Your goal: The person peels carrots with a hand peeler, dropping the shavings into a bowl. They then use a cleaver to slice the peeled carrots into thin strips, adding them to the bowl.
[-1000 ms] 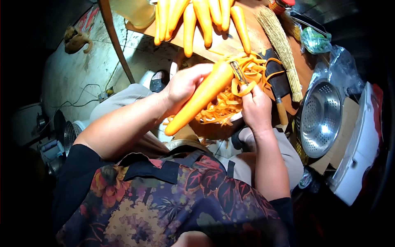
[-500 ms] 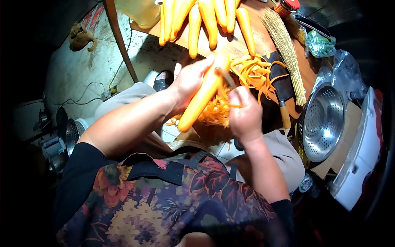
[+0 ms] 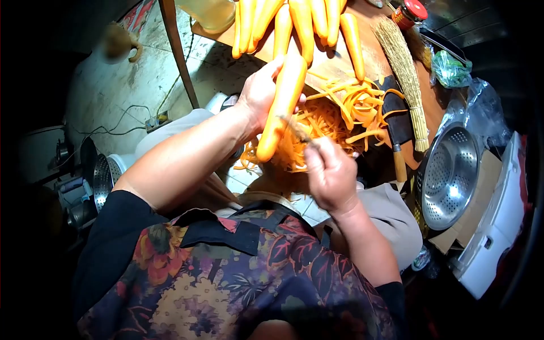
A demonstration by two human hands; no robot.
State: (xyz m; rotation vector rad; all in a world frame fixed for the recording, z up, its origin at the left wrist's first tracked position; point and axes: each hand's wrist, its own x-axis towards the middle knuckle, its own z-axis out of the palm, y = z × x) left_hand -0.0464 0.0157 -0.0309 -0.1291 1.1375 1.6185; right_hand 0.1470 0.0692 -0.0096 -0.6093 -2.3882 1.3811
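Observation:
My left hand (image 3: 260, 93) is wrapped round a large peeled carrot (image 3: 283, 102), which slants down toward me over the table's front edge. My right hand (image 3: 330, 170) is closed on a thin peeler (image 3: 300, 133), blurred, with its tip close to the carrot's lower part. Beneath and beside the carrot lies a heap of orange peelings (image 3: 326, 122). More peelings (image 3: 362, 105) rest on the board near a dark-bladed cleaver (image 3: 395, 116) with a wooden handle. Several whole carrots (image 3: 300, 28) lie side by side at the back of the table.
A straw brush (image 3: 401, 73) lies right of the cleaver, below a red-lidded jar (image 3: 409, 12). At the right stand a metal colander (image 3: 450, 175) and a white foam box (image 3: 493, 226). Plastic bags (image 3: 484, 110) lie behind them. A small animal (image 3: 118, 42) is on the floor at upper left.
The carrot is now held more upright, and the peeler has moved down toward its lower end. My right hand is slightly lower and further left. The table scene has shifted right and slightly down.

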